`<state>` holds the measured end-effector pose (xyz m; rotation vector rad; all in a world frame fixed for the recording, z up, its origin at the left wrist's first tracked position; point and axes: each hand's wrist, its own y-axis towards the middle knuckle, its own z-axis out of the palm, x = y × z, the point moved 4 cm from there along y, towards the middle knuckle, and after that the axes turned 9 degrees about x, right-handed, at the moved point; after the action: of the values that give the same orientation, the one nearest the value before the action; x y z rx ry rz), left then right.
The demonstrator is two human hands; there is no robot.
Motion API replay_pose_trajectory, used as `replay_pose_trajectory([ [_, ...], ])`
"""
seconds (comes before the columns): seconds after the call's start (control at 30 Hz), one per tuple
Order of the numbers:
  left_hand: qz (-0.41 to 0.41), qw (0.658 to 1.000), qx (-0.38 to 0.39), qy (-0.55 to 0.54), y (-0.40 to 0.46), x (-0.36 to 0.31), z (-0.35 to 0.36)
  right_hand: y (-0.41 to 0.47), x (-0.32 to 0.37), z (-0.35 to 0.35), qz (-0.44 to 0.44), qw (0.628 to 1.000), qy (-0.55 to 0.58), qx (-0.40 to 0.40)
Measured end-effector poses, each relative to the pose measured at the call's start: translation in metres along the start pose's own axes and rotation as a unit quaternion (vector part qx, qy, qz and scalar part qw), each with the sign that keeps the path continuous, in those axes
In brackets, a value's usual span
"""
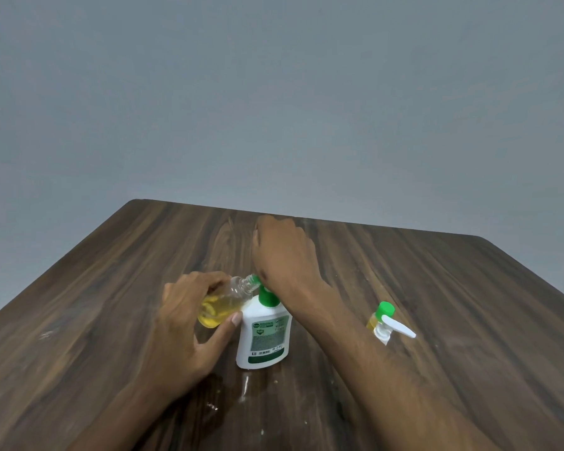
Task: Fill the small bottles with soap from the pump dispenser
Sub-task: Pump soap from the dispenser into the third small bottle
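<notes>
A white soap dispenser (263,338) with a green pump top (267,296) stands upright near the middle of the wooden table (469,288). My left hand (183,320) grips a small clear bottle (223,302), part full of yellow soap. The bottle is tilted, with its open mouth against the green nozzle. My right hand (284,252) lies over the pump top, the heel of the hand on it and the fingers pointing away. Its fingertips are hidden behind the back of the hand.
To the right stands another small bottle (382,313) with a green cap and yellow soap inside. A loose white pump head (396,329) lies just in front of it. A wet smear (244,387) marks the table in front of the dispenser.
</notes>
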<state>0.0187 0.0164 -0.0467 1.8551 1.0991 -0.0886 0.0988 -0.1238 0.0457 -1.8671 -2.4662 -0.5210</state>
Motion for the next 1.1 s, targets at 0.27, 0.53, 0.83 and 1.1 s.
replay_pose_trajectory([
  [0.27,-0.002,1.000,0.010,0.005,-0.0005,0.0011,-0.0001,-0.0011,0.0000,-0.0004,0.000,1.000,-0.003,0.004],
  [0.53,0.000,1.000,0.011,0.003,-0.0004,0.0007,0.0009,-0.0016,-0.0013,-0.0023,-0.002,1.000,0.009,0.004],
  [0.83,-0.001,1.000,0.010,0.000,0.0000,0.0040,0.0027,-0.0022,-0.0018,-0.0014,-0.004,1.000,0.012,0.005],
  [1.1,0.000,1.000,0.014,-0.001,-0.0003,0.0042,0.0029,-0.0027,-0.0038,-0.0030,0.004,1.000,0.024,0.007],
])
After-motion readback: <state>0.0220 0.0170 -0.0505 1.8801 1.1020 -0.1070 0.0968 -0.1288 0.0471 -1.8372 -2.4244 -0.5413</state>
